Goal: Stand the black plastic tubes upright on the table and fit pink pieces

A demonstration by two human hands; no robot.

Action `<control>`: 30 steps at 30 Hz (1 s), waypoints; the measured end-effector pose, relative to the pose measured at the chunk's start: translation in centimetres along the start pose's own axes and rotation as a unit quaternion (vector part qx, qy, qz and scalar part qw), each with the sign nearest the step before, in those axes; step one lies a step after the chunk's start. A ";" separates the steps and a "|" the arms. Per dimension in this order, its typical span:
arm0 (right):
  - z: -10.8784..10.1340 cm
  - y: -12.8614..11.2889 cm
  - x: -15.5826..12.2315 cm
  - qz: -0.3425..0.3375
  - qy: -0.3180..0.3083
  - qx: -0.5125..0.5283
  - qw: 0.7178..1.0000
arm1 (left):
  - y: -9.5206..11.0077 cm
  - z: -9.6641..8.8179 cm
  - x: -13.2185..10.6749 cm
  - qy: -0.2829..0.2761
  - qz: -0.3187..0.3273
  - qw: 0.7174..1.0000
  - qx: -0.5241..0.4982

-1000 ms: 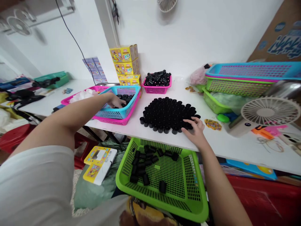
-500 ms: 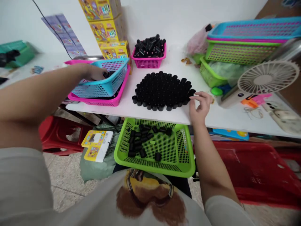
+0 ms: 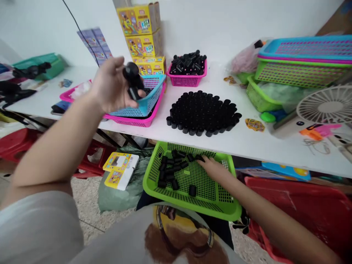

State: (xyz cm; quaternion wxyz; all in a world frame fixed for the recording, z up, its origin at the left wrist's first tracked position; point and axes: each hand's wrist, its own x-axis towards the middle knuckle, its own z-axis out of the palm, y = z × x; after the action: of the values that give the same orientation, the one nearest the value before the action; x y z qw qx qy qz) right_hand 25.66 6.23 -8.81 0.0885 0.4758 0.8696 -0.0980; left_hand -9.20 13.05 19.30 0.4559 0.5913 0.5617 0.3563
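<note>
Two hands out, well apart. Right hand [image 3: 211, 166] reaches into the green basket [image 3: 236, 213], fingertips at a black cylinder [image 3: 199, 158] near the far wall. Whether its fingers have closed on it, I cannot tell; they hide part of it.

That cylinder lies on its side just beyond the fingertips, toward the left; its long axis seems to run roughly left to right, slightly slanted. Right hand is plainly the nearer one.

Loose cylinders [image 3: 170, 168] lie farther left from the same fingers, axes pointing several ways. One lone cylinder [image 3: 192, 190] sits toward the person, apart from the others.

Left hand [image 3: 111, 86], up by the blue basket [image 3: 150, 103], palm turned inward, fingers loosely curled round a few black pieces [image 3: 133, 75]; exact count unclear.

Beyond the green basket, on the white table [image 3: 162, 135]: a close-packed block of upright cylinders [image 3: 203, 112], between both hands, touched by neither.
</note>
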 end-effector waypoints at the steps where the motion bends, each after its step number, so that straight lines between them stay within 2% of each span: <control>1: 0.1 -0.1 0.2 0.009 -0.003 -0.003 1.000 | -0.6 1.3 -1.5 -0.012 -0.010 0.999 -0.049; 3: 0.2 0.0 0.5 0.028 -0.017 -0.012 0.999 | -2.5 4.2 -4.3 -0.069 -0.024 0.983 -0.171; 5: 0.1 0.2 0.6 0.045 -0.032 -0.014 0.998 | -5.0 7.5 -6.3 -0.156 -0.015 0.943 -0.294; 6: 0.0 0.3 0.7 0.052 -0.038 -0.012 0.998 | -6.4 9.1 -7.1 -0.179 -0.010 0.919 -0.351; 8: -0.2 0.6 0.7 0.064 -0.048 0.000 0.997 | -8.9 12.0 -8.4 -0.193 -0.009 0.874 -0.446; 10: -0.6 0.8 0.5 0.077 -0.052 0.019 0.996 | -11.1 14.4 -9.2 -0.181 -0.024 0.847 -0.499; 12: -1.0 0.8 -0.1 0.088 -0.048 0.046 0.994 | -12.9 16.0 -9.7 -0.154 -0.036 0.843 -0.514; 14: -1.6 0.3 -1.5 0.091 -0.033 0.077 0.992 | -14.5 17.0 -10.1 -0.113 -0.026 0.858 -0.501; 16: -2.1 -0.9 -3.4 0.074 0.045 0.194 0.977 | -15.7 17.7 -10.3 -0.069 -0.004 0.880 -0.470; 17: -2.4 -1.8 -4.4 0.056 0.104 0.282 0.952 | -16.2 18.0 -10.4 -0.051 0.008 0.890 -0.453; 19: -3.0 -4.0 -6.2 0.014 0.233 0.456 0.859 | -16.9 18.6 -10.8 -0.035 0.021 0.906 -0.420; 20: -3.2 -5.1 -6.9 -0.003 0.280 0.515 0.810 | -17.1 18.9 -10.9 -0.033 0.026 0.912 -0.409; 21: -3.5 -6.2 -7.5 -0.016 0.305 0.549 0.778 | -17.3 19.1 -11.1 -0.035 0.030 0.916 -0.399; 22: -3.7 -7.1 -7.8 -0.023 0.318 0.567 0.760 | -17.4 19.4 -11.3 -0.039 0.033 0.919 -0.390; 24: -4.0 -8.2 -8.1 -0.026 0.327 0.586 0.741 | -17.3 19.7 -11.5 -0.051 0.038 0.922 -0.381; 26: -4.1 -8.7 -8.1 -0.020 0.334 0.604 0.723 | -17.2 20.0 -11.6 -0.065 0.031 0.919 -0.387; 30: -3.7 -8.9 -7.6 0.019 0.392 0.640 0.661 | -16.8 20.2 -11.7 -0.088 -0.016 0.902 -0.422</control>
State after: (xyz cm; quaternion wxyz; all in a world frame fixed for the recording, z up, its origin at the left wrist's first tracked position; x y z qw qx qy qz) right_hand 21.95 -3.74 -2.57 -0.5850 0.4256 0.5376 -0.4331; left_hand 2.57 -2.14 -2.11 0.7160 0.3638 0.3254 0.4991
